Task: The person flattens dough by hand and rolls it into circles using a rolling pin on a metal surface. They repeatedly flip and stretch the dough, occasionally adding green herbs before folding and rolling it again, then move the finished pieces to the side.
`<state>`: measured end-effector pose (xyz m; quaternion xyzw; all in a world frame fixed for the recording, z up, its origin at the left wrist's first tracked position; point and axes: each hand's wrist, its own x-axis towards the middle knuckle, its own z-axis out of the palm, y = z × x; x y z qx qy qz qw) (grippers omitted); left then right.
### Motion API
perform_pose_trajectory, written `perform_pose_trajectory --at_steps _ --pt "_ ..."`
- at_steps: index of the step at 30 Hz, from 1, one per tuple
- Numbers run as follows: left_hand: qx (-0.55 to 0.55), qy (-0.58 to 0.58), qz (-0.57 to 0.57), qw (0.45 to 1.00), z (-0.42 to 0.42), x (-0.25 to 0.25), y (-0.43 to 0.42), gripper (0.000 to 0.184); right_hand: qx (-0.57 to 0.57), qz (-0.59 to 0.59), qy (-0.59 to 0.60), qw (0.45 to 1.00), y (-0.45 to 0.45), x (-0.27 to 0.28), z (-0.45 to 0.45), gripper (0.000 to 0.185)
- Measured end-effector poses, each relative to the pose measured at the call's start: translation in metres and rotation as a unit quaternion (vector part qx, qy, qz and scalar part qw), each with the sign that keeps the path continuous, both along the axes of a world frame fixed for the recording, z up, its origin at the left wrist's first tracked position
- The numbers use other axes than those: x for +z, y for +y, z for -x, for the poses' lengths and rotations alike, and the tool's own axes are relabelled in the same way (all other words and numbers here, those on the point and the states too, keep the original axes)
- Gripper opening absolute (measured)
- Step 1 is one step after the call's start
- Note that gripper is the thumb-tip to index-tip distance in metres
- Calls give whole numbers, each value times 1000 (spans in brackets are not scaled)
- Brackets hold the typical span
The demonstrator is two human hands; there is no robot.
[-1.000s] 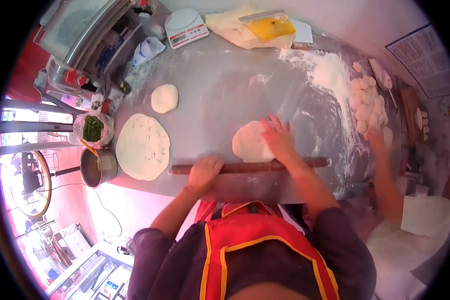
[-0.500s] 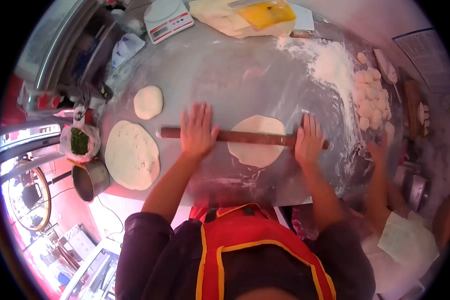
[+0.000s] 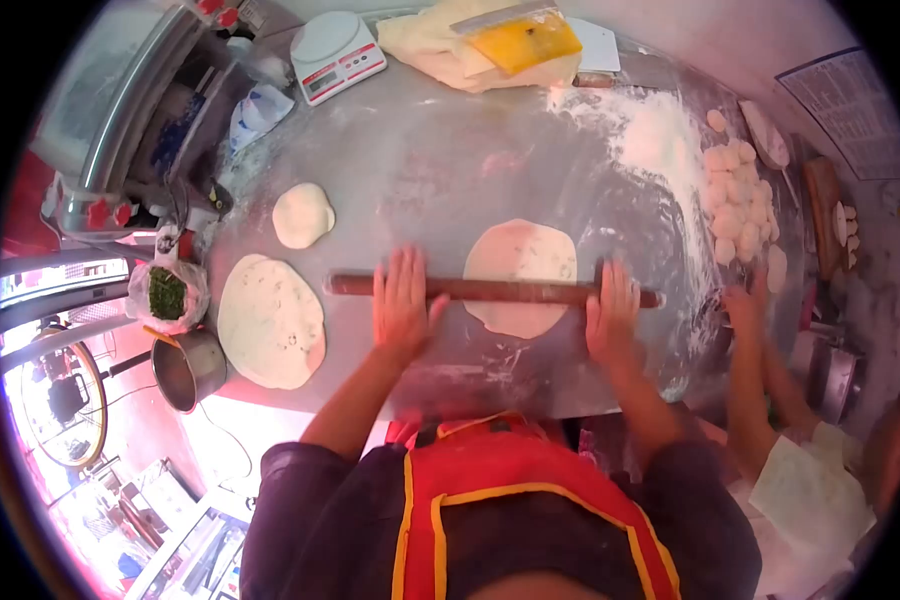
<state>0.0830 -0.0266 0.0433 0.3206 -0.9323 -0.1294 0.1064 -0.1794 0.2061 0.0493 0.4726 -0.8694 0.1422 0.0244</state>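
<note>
A brown rolling pin (image 3: 460,288) lies across a flat dough round (image 3: 522,250). My left hand (image 3: 405,305) rests flat on the pin's left part, fingers stretched forward. On the pin's right part lies my right hand (image 3: 613,312), its fingers also stretched out. The dough shows between my two hands, above and below the pin. To the left are a wide dough sheet with small specks (image 3: 270,322) and, above it, a small thick dough round (image 3: 304,215).
A white scale (image 3: 336,58) and a large dough mass (image 3: 425,40) under a yellow scraper (image 3: 525,42) stand at the back. Flour (image 3: 660,140) and many dough pieces (image 3: 738,205) lie right, near a co-worker's hands (image 3: 745,305). A metal pot (image 3: 190,370) and greens (image 3: 167,293) are left.
My right hand has gone from the dough to the pin's right part, and my left hand has opened out flat. The pin moved forward onto the dough, which looks larger.
</note>
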Motion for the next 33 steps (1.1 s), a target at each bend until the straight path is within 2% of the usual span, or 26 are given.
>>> perform_pose_trajectory --at_steps 1,3,4,6,8,13,16,19,21,23,26,28,29,30,32,33 --pt "-5 -29 -49 998 -18 7 17 75 9 -10 -2 1000 8 -2 -3 54" --pt "-65 -41 -77 994 -26 -5 -2 71 25 -25 -4 999 27 -13 -2 53" --pt "-54 -25 -44 997 -13 -7 -25 70 6 -93 -14 996 -1 5 13 52" --pt "-30 1 18 999 15 -4 -60 69 -17 -46 16 999 -52 4 40 52" --pt "-5 9 57 998 30 6 -62 69 -19 -25 31 999 -55 2 40 52" --pt "20 -69 -55 996 -41 22 25 79 -10 -44 0 999 49 3 -42 57" --pt "21 -73 -56 996 -66 19 58 81 -8 -19 -6 1000 65 7 -58 59" --pt "1 -98 -22 995 -21 10 10 78 -23 -46 -19 998 32 -2 -20 58" --pt "6 -93 42 995 30 9 -36 74 -37 -54 43 997 -21 -5 25 57" --pt "-15 -47 117 992 75 9 -81 72 -65 -27 64 995 -62 -10 70 56" --pt "-8 -45 179 983 95 12 -96 73 -40 9 91 995 -78 -9 83 56" --pt "-10 -47 80 996 49 3 -61 75 -37 -12 28 999 -36 -7 44 59" --pt "-36 -75 38 996 22 9 -37 77 -13 -25 37 999 -6 -8 15 62" --pt "-49 -64 -2 997 -4 4 -18 76 2 38 15 999 20 -5 -12 63" --pt "-67 33 -1 997 -45 9 21 66 20 24 -48 998 55 16 -50 62" --pt "-91 -8 -10 996 -55 6 21 61 9 45 -80 996 51 14 -50 61"
